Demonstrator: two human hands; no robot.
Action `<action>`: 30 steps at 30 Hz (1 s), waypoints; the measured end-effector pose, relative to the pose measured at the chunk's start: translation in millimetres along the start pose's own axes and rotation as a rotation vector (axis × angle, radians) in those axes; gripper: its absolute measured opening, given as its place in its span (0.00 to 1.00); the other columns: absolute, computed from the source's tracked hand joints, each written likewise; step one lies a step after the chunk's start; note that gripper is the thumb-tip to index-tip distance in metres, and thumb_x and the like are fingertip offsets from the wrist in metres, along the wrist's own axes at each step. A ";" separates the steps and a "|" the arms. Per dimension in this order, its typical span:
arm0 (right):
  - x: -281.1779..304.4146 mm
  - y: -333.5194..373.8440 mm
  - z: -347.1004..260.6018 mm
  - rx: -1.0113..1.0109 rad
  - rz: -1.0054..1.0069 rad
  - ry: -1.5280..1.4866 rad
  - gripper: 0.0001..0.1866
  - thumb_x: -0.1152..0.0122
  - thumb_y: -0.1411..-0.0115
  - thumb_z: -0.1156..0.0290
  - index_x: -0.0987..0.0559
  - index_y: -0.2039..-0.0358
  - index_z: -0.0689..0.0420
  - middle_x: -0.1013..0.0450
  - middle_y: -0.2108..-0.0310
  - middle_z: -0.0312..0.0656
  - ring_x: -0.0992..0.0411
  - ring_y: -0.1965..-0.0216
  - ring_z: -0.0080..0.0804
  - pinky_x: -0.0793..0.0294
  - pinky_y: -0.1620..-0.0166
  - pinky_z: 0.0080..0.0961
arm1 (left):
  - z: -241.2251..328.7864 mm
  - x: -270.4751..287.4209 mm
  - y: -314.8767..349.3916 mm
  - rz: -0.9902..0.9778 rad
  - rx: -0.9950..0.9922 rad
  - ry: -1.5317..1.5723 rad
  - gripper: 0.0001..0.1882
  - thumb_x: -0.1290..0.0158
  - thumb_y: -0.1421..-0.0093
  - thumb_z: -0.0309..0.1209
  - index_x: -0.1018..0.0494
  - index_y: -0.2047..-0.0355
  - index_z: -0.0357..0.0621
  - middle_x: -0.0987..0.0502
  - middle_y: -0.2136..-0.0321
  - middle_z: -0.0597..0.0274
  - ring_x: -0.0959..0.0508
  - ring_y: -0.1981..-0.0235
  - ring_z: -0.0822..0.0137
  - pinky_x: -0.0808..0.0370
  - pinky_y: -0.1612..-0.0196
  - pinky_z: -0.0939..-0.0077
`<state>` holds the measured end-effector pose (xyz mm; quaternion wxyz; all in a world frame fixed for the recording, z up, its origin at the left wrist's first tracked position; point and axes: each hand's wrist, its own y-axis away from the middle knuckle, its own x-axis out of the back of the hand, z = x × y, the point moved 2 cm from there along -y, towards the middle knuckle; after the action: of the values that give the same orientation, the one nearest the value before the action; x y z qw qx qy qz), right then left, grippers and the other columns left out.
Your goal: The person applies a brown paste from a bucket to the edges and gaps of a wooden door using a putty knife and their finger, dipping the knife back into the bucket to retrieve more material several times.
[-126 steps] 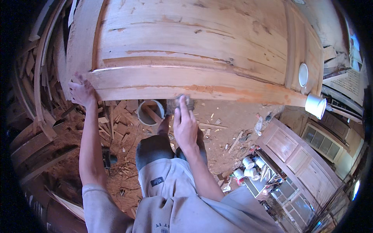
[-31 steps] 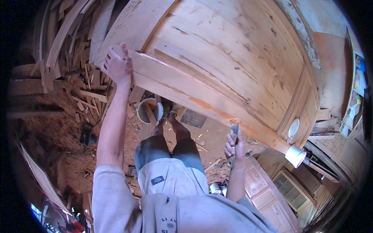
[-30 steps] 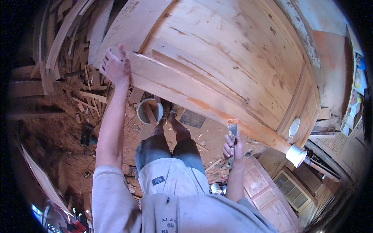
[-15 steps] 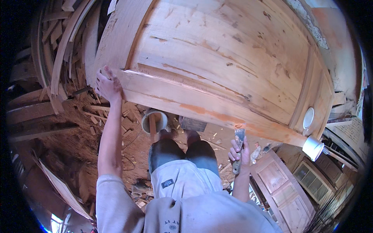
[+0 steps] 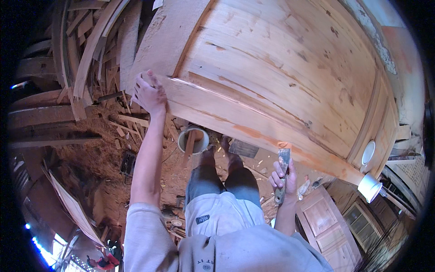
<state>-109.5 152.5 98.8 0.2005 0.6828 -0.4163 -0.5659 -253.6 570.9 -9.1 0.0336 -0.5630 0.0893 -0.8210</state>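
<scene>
Because the upper rim of the view cuts it off, the far side of the big wooden panel (image 5: 272,72) cannot be seen; its near edge slants across the middle, before the person. To its left, stacked timber (image 5: 86,50) fades into the dark border, single pieces hard to separate. A smaller panelled door (image 5: 330,226) leans at lower right, partly covered by the person's sleeve. Below the panel's near edge stands a pale bucket (image 5: 200,144), a brown stick jutting from it; its contents are too dim to identify. At the panel's near right corner sits a white tub (image 5: 370,187), what supports it being hard to make out, and just beside it on the panel lies a white disc (image 5: 369,153). The left hand (image 5: 151,92) lies over the near left corner, fingers bent; whether they clasp the edge I cannot tell. The right hand (image 5: 291,177) has its fingers wrapped around a putty knife (image 5: 283,159), held blade up, part of the handle hidden behind them. The blade's tip overlaps the near edge, but whether it touches is unclear. Orange-brown filler (image 5: 250,132) streaks that edge, and a small dab (image 5: 284,145) coats the tip.
</scene>
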 end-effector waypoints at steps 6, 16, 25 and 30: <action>-10.9 -4.1 3.9 0.006 -0.024 0.031 0.19 0.64 0.31 0.50 0.33 0.64 0.52 0.42 0.82 0.30 0.44 0.92 0.17 0.39 0.86 0.19 | -0.6 0.4 0.9 -0.005 0.007 -0.024 0.34 0.68 0.35 0.58 0.32 0.50 0.38 0.27 0.52 0.46 0.29 0.49 0.51 0.42 0.44 0.53; -48.0 -23.5 46.3 0.102 0.069 0.577 0.27 0.56 0.31 0.60 0.46 0.34 0.47 0.41 0.81 0.33 0.42 0.90 0.19 0.38 0.86 0.19 | 0.8 4.4 -0.8 -0.027 0.000 -0.012 0.34 0.67 0.35 0.56 0.33 0.49 0.37 0.27 0.52 0.46 0.30 0.48 0.51 0.43 0.43 0.54; -84.0 -78.5 132.8 0.772 0.442 1.602 0.29 0.50 0.36 0.70 0.42 0.36 0.57 0.29 0.56 0.61 0.29 0.58 0.60 0.27 0.59 0.46 | -4.0 0.4 0.2 -0.037 -0.018 -0.026 0.33 0.67 0.34 0.56 0.33 0.48 0.39 0.27 0.52 0.46 0.30 0.48 0.49 0.42 0.44 0.52; -92.2 -98.4 138.8 0.823 0.565 1.578 0.28 0.52 0.35 0.68 0.42 0.35 0.52 0.30 0.66 0.59 0.28 0.67 0.58 0.27 0.64 0.48 | -2.9 0.8 -0.8 -0.059 -0.011 -0.009 0.33 0.69 0.34 0.57 0.32 0.49 0.40 0.26 0.53 0.46 0.29 0.50 0.48 0.40 0.47 0.51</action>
<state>-207.5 309.6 42.6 0.2978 0.7603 -0.4780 0.3236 -256.6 571.9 -9.3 0.0065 -0.5694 0.0770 -0.8185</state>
